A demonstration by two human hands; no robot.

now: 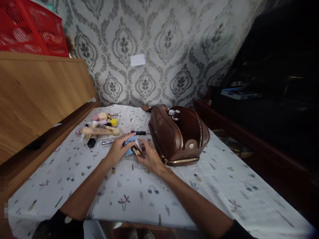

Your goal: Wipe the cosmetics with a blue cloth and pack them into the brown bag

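My left hand (118, 147) is closed on a crumpled blue cloth (129, 151), which lies against a small gold-edged cosmetic case (137, 148). My right hand (151, 157) grips that case from the right side. The two hands meet just above the table, left of a brown leather makeup bag (165, 132). The bag stands unzipped, with two small bottles (176, 115) inside it. Beside my left fingers lies a silvery tube (107, 141). A black tube (140, 133) rests behind the hands, partly covered by them.
A pile of makeup, including a beige tube (96, 131), a brush (109, 127) and a yellow-lidded jar (114, 122), lies at left. The patterned tablecloth (139, 199) covers the table. A wooden cabinet (45, 96) bearing a red basket (50, 31) borders the left; dark furniture (274, 109) stands right.
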